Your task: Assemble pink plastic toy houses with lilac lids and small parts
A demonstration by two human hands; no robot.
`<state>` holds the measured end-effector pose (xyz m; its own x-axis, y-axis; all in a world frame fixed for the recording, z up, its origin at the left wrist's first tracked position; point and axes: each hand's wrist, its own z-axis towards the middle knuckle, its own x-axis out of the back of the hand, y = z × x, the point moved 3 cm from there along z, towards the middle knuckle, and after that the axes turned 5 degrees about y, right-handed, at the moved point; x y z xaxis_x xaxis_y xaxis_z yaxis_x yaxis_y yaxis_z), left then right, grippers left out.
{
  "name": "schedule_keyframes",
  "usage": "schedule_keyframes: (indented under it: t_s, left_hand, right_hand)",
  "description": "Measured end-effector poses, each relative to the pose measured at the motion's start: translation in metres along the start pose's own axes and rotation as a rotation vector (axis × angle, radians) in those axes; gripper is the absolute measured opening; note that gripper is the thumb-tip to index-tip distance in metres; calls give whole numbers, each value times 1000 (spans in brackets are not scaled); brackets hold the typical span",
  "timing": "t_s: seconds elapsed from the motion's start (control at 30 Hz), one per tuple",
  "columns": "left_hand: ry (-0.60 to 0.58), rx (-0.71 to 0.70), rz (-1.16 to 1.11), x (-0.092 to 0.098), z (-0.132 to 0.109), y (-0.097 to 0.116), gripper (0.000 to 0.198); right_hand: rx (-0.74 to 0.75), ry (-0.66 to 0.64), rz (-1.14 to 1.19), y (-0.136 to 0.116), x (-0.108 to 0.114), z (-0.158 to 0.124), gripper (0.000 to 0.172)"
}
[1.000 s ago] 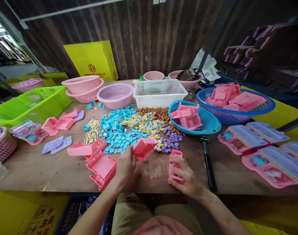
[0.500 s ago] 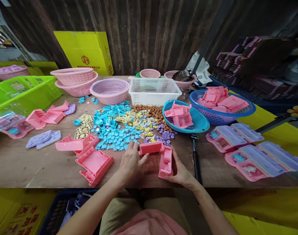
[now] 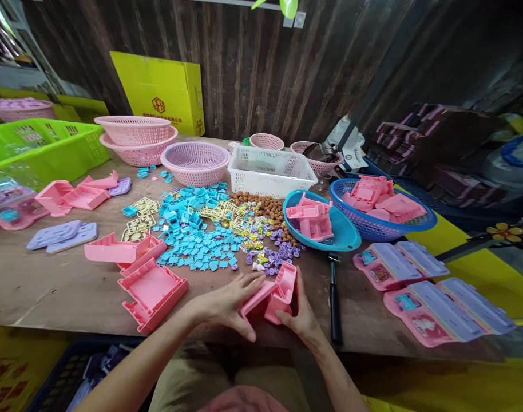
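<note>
At the table's front edge, my left hand (image 3: 232, 302) lies over the left side of a pink plastic housing part (image 3: 258, 297), thumb below and fingers along its top. My right hand (image 3: 303, 315) grips the joined upright pink section (image 3: 282, 290) from the right, thumb on its near face. Whether the two sections are one piece or two, I cannot tell. Left of my left hand lies another pink tray-like part (image 3: 155, 292), with an angled pink part (image 3: 123, 249) against it. A black-handled hammer (image 3: 335, 309) rests right of my right hand.
Beyond my hands spread small blue pieces (image 3: 201, 246), purple discs (image 3: 281, 252) and brown bits (image 3: 270, 212). A blue bowl (image 3: 345, 229) and a blue basket (image 3: 384, 226) hold pink parts. Purple-lidded pink cases (image 3: 433, 320) lie right; a white basket (image 3: 272, 177) stands behind.
The left pink section has swung from pointing away to the left to slanting toward me. My left hand has moved nearer the right one. The view has shifted slightly.
</note>
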<state>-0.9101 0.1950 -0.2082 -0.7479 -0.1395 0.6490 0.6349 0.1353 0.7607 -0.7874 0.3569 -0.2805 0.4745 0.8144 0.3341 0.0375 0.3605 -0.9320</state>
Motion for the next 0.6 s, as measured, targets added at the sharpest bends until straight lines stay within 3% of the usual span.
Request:
schedule_keyframes:
  t_s: [0.1,0.27,0.33,0.47,0.6]
  left_hand:
    - [-113,-98,-49,0,2,-10,124]
    - [-40,-97,-70,-14,18,-9,132]
    - [65,-45,-214,-18,19,-6,129]
    - [416,107,-527,-13,11,-4,121]
    - [527,152,-551,-13,4,8,115]
  right_hand:
    - [-10,-51,9,-1,-2,5,115]
    - [-35,-31,132,-6,-5,12,115]
    - [-62,-28,211,-13,-1,13,110]
    - [-92,-18,289,-39,10,11,92]
    - [-57,-115,286,-66,3,8,94]
